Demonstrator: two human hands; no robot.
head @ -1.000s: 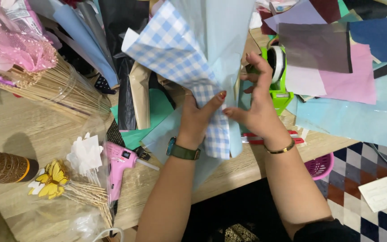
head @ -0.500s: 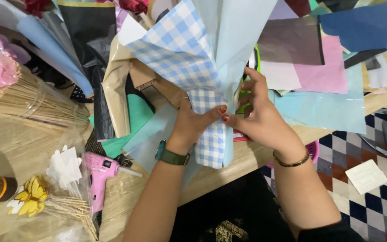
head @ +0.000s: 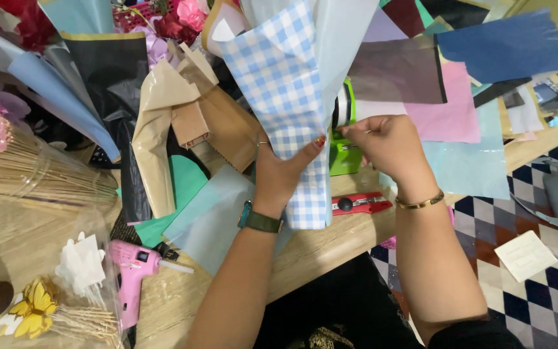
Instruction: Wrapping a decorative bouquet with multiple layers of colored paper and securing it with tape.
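Blue-checked wrapping paper point(head: 285, 110) stands upright, left hand point(head: 282, 174) clamping its narrow waist; right hand point(head: 385, 142) just beside it, fingers pinching probably tape by the green dispenser point(head: 343, 152).

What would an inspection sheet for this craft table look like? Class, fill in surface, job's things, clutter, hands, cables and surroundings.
Surface: wooden table, mostly covered.
Job's things: blue checked wrapping paper with pale blue sheet, gathered upright; green tape dispenser behind it.
Clutter: red utility knife, pink glue gun, brown paper, coloured sheets, dried stalks, yellow butterfly.
Hands: left hand grips the checked wrap; right hand pinches something thin at the dispenser.
Cables: nothing seen.
Surroundings: checkered floor, white card on it.
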